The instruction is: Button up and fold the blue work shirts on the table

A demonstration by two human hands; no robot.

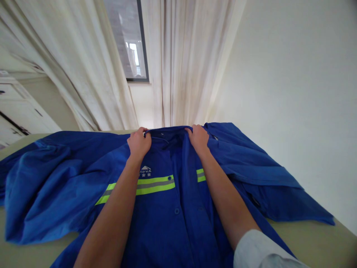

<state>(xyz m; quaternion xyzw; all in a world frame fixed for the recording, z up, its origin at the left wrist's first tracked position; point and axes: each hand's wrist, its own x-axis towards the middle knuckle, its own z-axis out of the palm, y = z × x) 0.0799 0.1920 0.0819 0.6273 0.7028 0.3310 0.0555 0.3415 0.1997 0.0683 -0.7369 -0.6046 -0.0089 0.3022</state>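
Note:
A blue work jacket (167,216) with yellow-green reflective stripes (156,185) and a white chest logo lies spread front-up on a pale flat surface (315,238), its sleeves flung out to both sides. My left hand (138,142) is closed on the left side of the collar (167,131). My right hand (198,138) is closed on the right side of the collar. Both arms reach forward over the jacket's buttoned front. A grey sleeve shows on my right forearm.
Cream curtains (178,63) hang beyond the surface, with a dark-framed window (131,41) between them. A plain white wall (292,93) fills the right side. White cabinet drawers (16,111) stand at the left.

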